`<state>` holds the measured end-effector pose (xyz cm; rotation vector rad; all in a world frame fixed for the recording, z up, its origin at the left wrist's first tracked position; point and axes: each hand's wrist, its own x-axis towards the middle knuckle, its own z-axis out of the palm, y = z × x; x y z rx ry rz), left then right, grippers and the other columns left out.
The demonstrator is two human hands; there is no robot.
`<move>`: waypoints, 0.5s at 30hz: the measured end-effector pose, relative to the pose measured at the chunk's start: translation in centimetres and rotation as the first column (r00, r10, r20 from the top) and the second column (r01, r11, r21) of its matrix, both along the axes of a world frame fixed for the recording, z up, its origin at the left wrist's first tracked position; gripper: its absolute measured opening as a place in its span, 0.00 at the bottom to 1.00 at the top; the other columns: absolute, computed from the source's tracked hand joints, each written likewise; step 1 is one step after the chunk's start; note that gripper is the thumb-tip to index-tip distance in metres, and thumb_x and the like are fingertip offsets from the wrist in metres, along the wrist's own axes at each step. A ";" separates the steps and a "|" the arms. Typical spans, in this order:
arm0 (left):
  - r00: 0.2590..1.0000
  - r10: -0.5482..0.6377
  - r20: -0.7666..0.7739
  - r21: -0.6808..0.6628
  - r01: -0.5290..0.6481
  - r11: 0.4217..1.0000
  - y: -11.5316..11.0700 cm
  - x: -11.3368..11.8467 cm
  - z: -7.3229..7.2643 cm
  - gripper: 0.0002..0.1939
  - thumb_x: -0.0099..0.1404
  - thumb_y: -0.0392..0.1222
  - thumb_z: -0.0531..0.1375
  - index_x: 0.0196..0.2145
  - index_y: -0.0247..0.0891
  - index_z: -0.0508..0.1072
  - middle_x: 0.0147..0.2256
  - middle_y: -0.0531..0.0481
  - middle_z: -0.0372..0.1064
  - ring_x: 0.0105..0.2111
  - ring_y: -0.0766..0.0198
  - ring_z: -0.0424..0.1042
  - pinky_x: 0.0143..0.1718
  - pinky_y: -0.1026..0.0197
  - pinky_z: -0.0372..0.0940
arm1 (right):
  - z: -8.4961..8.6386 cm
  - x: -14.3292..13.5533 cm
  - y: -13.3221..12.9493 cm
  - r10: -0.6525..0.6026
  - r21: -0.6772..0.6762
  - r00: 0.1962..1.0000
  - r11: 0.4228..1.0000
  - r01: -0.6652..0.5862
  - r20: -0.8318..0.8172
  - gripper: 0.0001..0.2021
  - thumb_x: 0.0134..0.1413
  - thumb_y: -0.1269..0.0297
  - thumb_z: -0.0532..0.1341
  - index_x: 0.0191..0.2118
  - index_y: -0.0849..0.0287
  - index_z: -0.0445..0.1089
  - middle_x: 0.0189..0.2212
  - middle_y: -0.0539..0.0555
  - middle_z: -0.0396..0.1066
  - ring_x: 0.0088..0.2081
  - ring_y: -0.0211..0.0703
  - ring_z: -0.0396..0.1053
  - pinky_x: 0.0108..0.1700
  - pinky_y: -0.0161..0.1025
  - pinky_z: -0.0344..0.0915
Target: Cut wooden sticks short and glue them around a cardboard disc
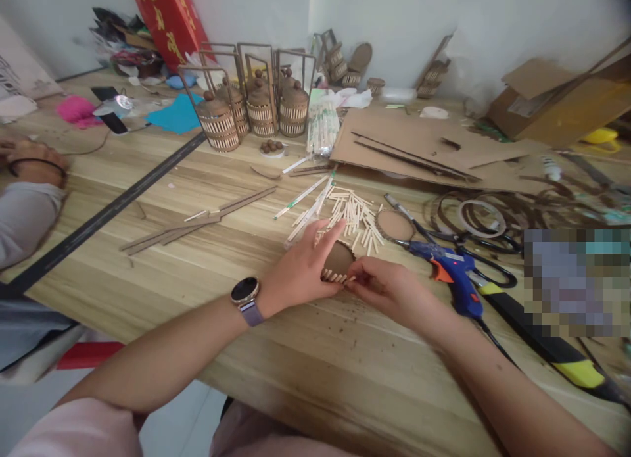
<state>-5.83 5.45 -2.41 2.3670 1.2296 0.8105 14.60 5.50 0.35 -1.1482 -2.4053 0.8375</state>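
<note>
A round brown base (338,258) with short pale sticks standing along its near rim lies on the table. My left hand (300,266), with a watch on its wrist, grips this base from the left, its thumb at the near side and its fingers over the far side. At the base's near right edge, my right hand (382,283) pinches a small pale stick (350,279) between thumb and fingertips. Just beyond the hands is a loose pile of short pale sticks (352,210). Another round piece (396,225) sits right of the pile.
A blue glue gun (456,269), black scissors (493,263) and a black-yellow tool (542,338) lie right. Several lantern-like baskets (217,121) stand behind, beside cardboard (414,141). Brown strips (197,223) lie left. Another person's hand and sleeve (29,207) rest at far left.
</note>
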 end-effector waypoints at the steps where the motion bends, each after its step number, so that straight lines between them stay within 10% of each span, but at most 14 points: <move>1: 1.000 0.000 -0.001 0.001 0.000 1.000 0.0 0.0 0.0 0.57 0.53 0.38 0.70 0.68 0.46 0.36 0.62 0.34 0.45 0.64 0.42 0.51 0.61 0.38 0.58 | -0.1 0.0 0.0 0.005 0.012 1.000 1.000 -0.005 0.001 0.04 0.58 0.67 0.57 0.32 0.57 0.68 0.23 0.48 0.69 0.24 0.36 0.65 0.26 0.32 0.58; 15: 1.000 -0.019 0.012 0.016 0.019 1.000 0.0 0.0 0.2 0.53 0.55 0.37 0.68 0.67 0.46 0.38 0.61 0.35 0.48 0.63 0.42 0.53 0.60 0.40 0.60 | -0.6 0.3 0.2 0.132 0.212 0.991 0.969 -0.127 -0.006 0.06 0.61 0.70 0.54 0.33 0.56 0.64 0.29 0.53 0.71 0.29 0.41 0.69 0.30 0.35 0.64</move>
